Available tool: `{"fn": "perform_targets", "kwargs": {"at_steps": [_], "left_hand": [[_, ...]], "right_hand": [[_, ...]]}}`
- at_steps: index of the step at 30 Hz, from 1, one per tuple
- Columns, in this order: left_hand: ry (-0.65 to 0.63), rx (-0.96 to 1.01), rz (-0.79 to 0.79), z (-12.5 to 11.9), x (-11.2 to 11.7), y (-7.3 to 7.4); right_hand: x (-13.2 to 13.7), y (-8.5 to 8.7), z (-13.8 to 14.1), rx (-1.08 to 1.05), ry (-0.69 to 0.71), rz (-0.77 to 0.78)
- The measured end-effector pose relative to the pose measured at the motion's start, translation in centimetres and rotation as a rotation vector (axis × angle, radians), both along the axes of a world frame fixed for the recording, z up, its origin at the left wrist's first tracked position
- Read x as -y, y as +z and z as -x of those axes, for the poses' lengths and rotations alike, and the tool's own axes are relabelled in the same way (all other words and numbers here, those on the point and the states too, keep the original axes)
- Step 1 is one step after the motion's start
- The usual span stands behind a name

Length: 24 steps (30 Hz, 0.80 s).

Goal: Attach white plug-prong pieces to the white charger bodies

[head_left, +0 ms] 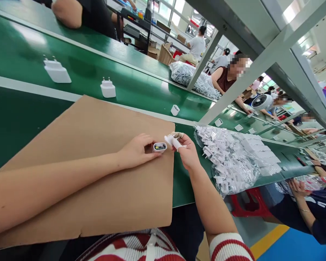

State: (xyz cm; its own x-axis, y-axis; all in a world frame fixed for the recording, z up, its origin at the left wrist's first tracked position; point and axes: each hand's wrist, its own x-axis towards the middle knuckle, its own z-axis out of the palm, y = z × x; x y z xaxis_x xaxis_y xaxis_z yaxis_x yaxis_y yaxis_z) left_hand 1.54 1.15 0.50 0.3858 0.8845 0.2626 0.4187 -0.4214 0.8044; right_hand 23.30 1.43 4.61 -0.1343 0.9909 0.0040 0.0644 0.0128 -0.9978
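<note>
My left hand [136, 150] is closed around a white charger housing [159, 147], holding it near the right edge of a cardboard sheet [103, 174]. The housing's open end faces me and shows a circuit board inside. Just right of it, my right hand [189, 152] pinches a small white plastic piece [168, 139], whose exact shape is blurred. Pale coverings wrap some fingertips of that hand. The piece and the housing are close together; whether they touch, I cannot tell.
Assembled white plug chargers [57, 71] and a white housing [175, 110] lie on the green belt. A plastic bag of white plug parts [225, 159] sits to my right. Metal frame posts [230, 87] rise beyond it. Co-workers sit along the line, including one at right [301, 203].
</note>
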Motion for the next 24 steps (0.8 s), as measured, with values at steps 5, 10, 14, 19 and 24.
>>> {"fn": "perform_targets", "kwargs": {"at_steps": [5, 10, 14, 19, 24], "left_hand": [[-0.041, 0.007, -0.022, -0.1, -0.4, -0.2], [-0.059, 0.027, 0.005, -0.1, -0.4, -0.1], [-0.036, 0.036, 0.036, 0.0, -0.5, -0.2], [-0.036, 0.058, 0.047, 0.0, -0.7, -0.6], [-0.055, 0.09, 0.028, 0.1, -0.9, -1.1]], "right_hand": [[0.9, 0.0, 0.4, 0.025, -0.049, -0.057], [1.3, 0.2, 0.6, -0.001, -0.045, -0.103], [1.2, 0.2, 0.5, 0.138, -0.027, -0.222], [1.5, 0.9, 0.0, 0.392, -0.123, -0.459], [1.6, 1.0, 0.1, 0.64, 0.078, -0.568]]}}
